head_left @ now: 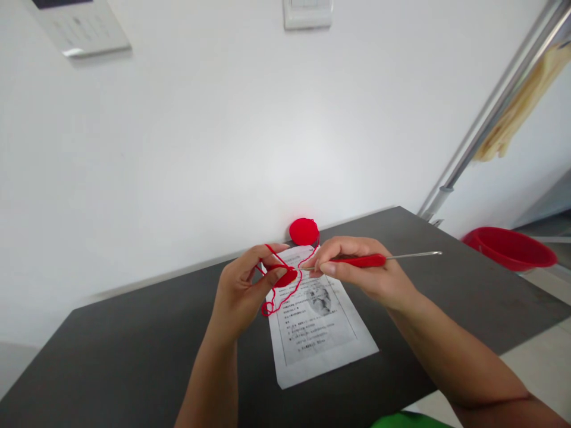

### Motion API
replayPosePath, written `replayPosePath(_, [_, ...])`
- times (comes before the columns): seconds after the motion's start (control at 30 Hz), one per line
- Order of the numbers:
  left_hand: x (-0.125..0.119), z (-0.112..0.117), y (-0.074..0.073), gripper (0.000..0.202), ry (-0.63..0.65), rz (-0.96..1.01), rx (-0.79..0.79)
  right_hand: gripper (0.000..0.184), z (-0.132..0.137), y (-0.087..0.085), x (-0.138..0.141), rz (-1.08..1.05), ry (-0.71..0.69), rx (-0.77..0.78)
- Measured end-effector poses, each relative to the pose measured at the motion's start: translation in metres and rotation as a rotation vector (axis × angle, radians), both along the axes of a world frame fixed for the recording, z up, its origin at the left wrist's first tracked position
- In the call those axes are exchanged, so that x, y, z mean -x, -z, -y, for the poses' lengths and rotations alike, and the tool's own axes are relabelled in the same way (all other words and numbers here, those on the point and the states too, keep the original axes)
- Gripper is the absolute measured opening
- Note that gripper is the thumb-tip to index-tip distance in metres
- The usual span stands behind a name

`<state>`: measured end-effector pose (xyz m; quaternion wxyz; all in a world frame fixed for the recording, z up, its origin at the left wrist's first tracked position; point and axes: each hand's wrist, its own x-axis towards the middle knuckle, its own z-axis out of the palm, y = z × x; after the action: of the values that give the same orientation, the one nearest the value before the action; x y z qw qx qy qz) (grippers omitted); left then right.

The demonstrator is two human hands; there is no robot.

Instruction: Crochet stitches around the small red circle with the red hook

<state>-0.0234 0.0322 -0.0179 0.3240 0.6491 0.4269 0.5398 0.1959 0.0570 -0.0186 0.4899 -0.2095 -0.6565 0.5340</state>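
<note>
Between thumb and fingers, my left hand [245,285] pinches a small red crocheted piece [285,277], with red yarn running over the forefinger. My right hand [366,267] grips a crochet hook [363,260] by its red handle. One metal end sticks out to the right, and the other points left at the edge of the crocheted piece. Whether the tip is inside a stitch is too small to tell. A loose strand of yarn [289,295] hangs below the piece and curls at its end. Behind the hands lies a red yarn ball [304,231] against the wall.
A printed sheet of paper [319,333] lies under the hands on the dark table [156,345]. The white wall [223,148] rises along the table's back edge. To the right are a metal pole [495,101], a hanging yellow cloth [521,101] and a red basin [513,248].
</note>
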Motion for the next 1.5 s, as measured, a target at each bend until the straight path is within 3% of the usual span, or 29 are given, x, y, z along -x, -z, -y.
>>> replayPosePath(0.07, [-0.002,-0.001,0.0,0.007,0.028,0.106,0.047,0.014,-0.002,0.003,0.003,-0.087,-0.051,0.057])
replayPosePath(0.13, [-0.005,-0.002,0.0,0.018,0.102,0.237,0.13,0.014,-0.004,0.007,0.007,-0.144,-0.062,0.006])
replayPosePath(0.2, [-0.007,-0.003,0.0,0.028,0.215,0.354,0.241,0.01,-0.006,0.01,0.009,-0.131,-0.023,-0.203])
replayPosePath(0.27, [-0.008,-0.003,0.0,0.03,0.304,0.441,0.342,0.008,-0.008,0.011,0.011,-0.058,0.039,-0.513])
replayPosePath(0.33, [-0.008,-0.004,-0.001,0.032,0.344,0.498,0.408,0.008,-0.009,0.01,0.011,0.022,0.098,-0.801])
replayPosePath(0.4, [-0.007,-0.003,-0.002,0.033,0.359,0.526,0.442,0.01,-0.011,0.009,0.012,0.08,0.125,-0.968])
replayPosePath(0.57, [-0.008,-0.003,0.0,0.035,0.368,0.52,0.445,0.014,-0.011,0.007,0.013,0.114,0.117,-0.971])
replayPosePath(0.8, [-0.014,-0.001,0.0,0.036,0.389,0.482,0.409,0.009,-0.004,0.012,0.018,0.099,0.235,-0.96])
replayPosePath(0.93, [-0.016,0.002,0.0,0.041,0.294,0.376,0.33,0.01,-0.004,0.017,0.021,0.085,0.311,-1.004])
replayPosePath(1.0, [-0.02,0.005,0.002,0.045,0.16,0.287,0.265,0.009,-0.006,0.02,0.024,0.088,0.375,-1.005])
replayPosePath(1.13, [-0.034,0.009,0.007,0.047,-0.226,0.04,0.066,0.008,-0.01,0.029,0.031,0.176,0.543,-0.959])
replayPosePath(1.2, [-0.04,0.009,0.008,0.048,-0.268,0.058,0.045,0.011,-0.013,0.034,0.035,0.21,0.587,-0.988])
replayPosePath(1.27, [-0.04,0.006,0.008,0.049,-0.135,0.205,0.15,0.017,-0.015,0.036,0.036,0.225,0.579,-1.049])
replayPosePath(1.33, [-0.035,0.002,0.005,0.048,0.08,0.385,0.311,0.019,-0.014,0.033,0.035,0.228,0.519,-1.08])
replayPosePath(1.5, [-0.018,-0.004,-0.004,0.04,0.427,0.554,0.557,0.01,-0.003,0.014,0.022,0.205,0.357,-0.95])
